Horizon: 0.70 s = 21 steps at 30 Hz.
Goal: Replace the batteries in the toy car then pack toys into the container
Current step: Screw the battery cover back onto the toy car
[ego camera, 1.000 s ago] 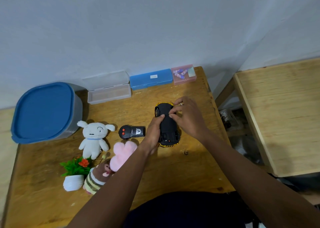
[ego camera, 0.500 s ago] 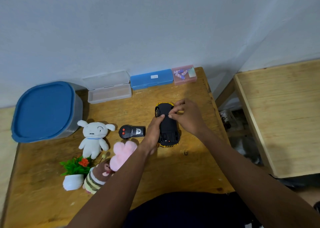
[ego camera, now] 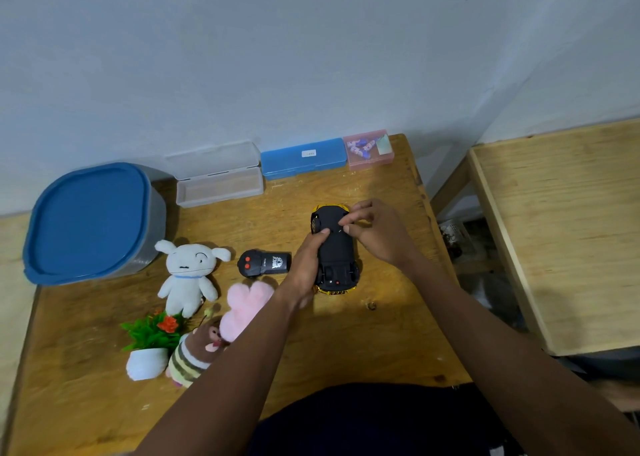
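1. Your left hand (ego camera: 304,265) wraps the toy car (ego camera: 336,251) from its left flank, fingers curled round the body; the thumb (ego camera: 323,232) lies across the black underside.
2. Your right hand (ego camera: 379,235) comes in from the other side, wrist raised; thumb and forefinger are drawn together in a pinch, their fingertips (ego camera: 343,228) on the underside near the car's far end, the other fingers loosely fanned above; whether anything small sits in that pinch, you cannot tell.
3. The car lies belly-up on the table (ego camera: 346,344), right under both sets of fingers, its yellow trim showing at each end.
4. Just left of your left knuckles lies the black remote (ego camera: 265,263).
5. Beyond your fingertips, along the wall: a clear case (ego camera: 218,178) with its lid standing open; a closed blue case (ego camera: 303,157); a pink box (ego camera: 369,149) holding small purple-and-white cylinders.
6. Far left of your fingers sits the grey container (ego camera: 154,227), its blue lid (ego camera: 86,218) on; its contents are hidden.
7. Between that container and your left forearm: a white plush (ego camera: 187,275), a pink plush (ego camera: 246,303), a striped plush (ego camera: 194,355) and a potted plant (ego camera: 149,344).
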Each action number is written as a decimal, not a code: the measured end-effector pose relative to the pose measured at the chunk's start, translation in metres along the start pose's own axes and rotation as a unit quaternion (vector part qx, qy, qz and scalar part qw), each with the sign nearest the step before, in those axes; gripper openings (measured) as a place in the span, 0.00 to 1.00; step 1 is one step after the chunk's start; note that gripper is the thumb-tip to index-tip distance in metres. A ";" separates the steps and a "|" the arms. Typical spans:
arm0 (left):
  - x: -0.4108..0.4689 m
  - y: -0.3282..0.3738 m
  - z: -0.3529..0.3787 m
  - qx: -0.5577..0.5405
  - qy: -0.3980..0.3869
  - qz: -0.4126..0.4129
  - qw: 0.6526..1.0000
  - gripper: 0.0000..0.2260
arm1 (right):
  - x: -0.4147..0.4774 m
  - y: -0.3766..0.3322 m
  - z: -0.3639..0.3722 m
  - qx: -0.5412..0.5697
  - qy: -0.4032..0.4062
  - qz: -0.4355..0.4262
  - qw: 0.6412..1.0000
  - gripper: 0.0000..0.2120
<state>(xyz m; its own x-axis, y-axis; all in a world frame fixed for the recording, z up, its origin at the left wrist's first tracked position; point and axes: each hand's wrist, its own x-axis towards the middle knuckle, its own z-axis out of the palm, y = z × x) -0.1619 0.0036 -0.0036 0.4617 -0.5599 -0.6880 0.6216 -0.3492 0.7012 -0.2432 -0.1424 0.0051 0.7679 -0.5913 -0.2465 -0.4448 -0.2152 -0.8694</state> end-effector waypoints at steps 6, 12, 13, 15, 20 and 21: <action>-0.002 0.001 0.000 0.000 -0.005 0.001 1.000 0.17 | 0.001 -0.001 0.000 0.017 -0.002 0.001 1.000 0.03; -0.002 0.001 0.000 -0.006 -0.005 0.004 1.000 0.18 | 0.003 0.002 0.002 0.018 -0.002 0.003 1.000 0.04; -0.003 0.001 -0.001 -0.007 -0.006 0.004 1.000 0.18 | 0.003 0.002 0.002 0.019 -0.004 0.004 1.000 0.04; -0.002 0.001 -0.001 -0.011 -0.009 0.004 1.000 0.18 | 0.003 0.002 0.003 0.018 -0.004 0.008 1.000 0.04; -0.001 0.000 0.000 -0.011 -0.006 0.003 1.000 0.19 | 0.003 0.002 0.003 0.013 -0.006 0.011 1.000 0.04; -0.001 0.000 0.000 -0.011 -0.005 0.004 1.000 0.19 | 0.002 0.002 0.003 0.014 -0.005 0.009 1.000 0.04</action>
<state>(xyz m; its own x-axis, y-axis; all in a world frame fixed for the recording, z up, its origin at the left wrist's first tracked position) -0.1625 0.0041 -0.0031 0.4606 -0.5692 -0.6811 0.6326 -0.3279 0.7017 -0.2407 -0.1416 0.0016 0.7647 -0.5871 -0.2658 -0.4456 -0.1836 -0.8762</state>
